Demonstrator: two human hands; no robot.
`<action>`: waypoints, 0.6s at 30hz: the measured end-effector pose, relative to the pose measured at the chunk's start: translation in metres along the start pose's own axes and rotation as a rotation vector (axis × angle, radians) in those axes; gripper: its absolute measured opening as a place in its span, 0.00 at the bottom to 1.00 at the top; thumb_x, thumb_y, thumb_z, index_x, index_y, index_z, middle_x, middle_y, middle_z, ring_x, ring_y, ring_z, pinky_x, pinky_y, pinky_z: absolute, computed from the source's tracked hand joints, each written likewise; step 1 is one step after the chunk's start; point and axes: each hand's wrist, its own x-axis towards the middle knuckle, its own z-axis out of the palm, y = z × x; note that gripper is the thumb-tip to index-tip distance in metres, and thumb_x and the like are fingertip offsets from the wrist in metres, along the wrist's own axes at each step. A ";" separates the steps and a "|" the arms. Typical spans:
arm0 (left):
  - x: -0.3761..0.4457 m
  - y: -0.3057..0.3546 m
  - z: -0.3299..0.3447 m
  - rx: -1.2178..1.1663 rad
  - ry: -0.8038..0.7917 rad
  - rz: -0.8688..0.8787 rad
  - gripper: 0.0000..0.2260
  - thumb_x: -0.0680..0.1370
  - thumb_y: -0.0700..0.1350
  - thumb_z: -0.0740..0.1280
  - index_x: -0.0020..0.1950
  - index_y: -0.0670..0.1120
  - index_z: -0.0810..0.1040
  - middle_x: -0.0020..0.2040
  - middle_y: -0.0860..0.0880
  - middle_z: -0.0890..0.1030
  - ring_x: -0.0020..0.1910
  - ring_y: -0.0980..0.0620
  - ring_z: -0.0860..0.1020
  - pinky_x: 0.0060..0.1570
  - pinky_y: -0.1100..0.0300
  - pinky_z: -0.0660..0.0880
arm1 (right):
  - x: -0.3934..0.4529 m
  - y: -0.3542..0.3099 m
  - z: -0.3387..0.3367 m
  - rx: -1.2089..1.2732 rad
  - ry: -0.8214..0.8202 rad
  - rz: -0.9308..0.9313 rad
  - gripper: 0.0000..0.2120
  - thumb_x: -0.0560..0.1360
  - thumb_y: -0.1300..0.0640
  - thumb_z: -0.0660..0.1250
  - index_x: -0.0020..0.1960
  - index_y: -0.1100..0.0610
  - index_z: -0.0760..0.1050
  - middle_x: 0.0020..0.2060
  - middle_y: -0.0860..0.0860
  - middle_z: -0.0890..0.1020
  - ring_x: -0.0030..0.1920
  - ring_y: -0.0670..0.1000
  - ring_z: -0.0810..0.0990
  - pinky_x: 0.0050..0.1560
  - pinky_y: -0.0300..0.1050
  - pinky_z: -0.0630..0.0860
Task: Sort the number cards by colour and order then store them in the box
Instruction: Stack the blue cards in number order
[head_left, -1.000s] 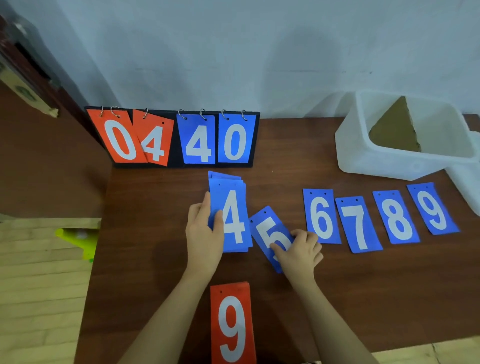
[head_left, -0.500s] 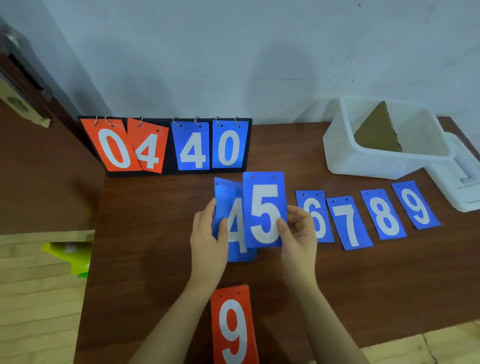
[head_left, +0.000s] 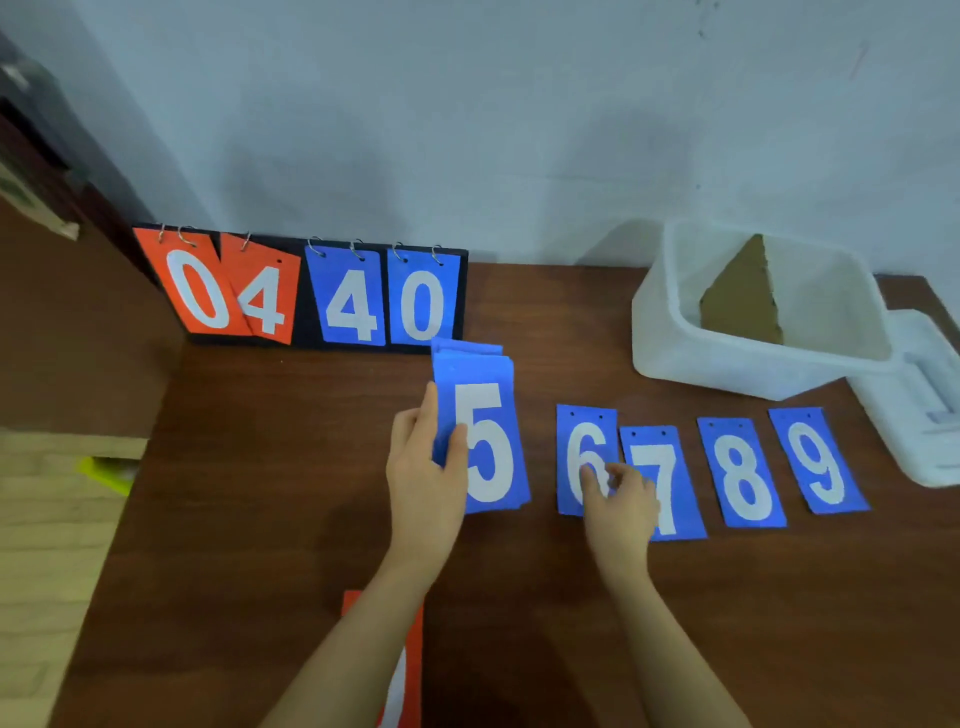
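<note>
So we are holding the blue stack, topped by the 5, in our left hand, thumb across it, while our right hand is pinching the blue 6 card; 7, 8, 9 to its right and the white box beyond are waiting.

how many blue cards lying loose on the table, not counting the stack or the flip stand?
4. In a row right of the stack: 6 under the right hand, then 7, 8, and 9 nearest the white box. None look hidden.
</note>
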 end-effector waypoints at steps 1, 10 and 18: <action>-0.002 0.002 0.008 0.006 0.013 -0.006 0.23 0.78 0.45 0.63 0.72 0.51 0.63 0.54 0.55 0.69 0.51 0.60 0.75 0.37 0.70 0.77 | 0.012 0.012 -0.003 -0.119 -0.021 0.027 0.22 0.75 0.46 0.64 0.62 0.60 0.72 0.58 0.58 0.74 0.61 0.59 0.70 0.61 0.56 0.67; -0.020 0.010 0.057 0.017 0.139 -0.026 0.22 0.78 0.40 0.63 0.71 0.48 0.66 0.53 0.53 0.70 0.48 0.69 0.74 0.36 0.78 0.72 | 0.048 0.025 0.002 -0.273 -0.162 -0.032 0.31 0.68 0.46 0.73 0.64 0.57 0.65 0.64 0.56 0.64 0.65 0.60 0.63 0.67 0.56 0.59; -0.037 -0.004 0.056 0.115 0.202 -0.074 0.22 0.78 0.40 0.63 0.72 0.49 0.65 0.53 0.52 0.70 0.49 0.65 0.74 0.44 0.68 0.75 | 0.055 0.023 0.001 -0.169 -0.278 -0.194 0.25 0.69 0.58 0.73 0.60 0.56 0.64 0.61 0.53 0.71 0.64 0.56 0.67 0.67 0.55 0.60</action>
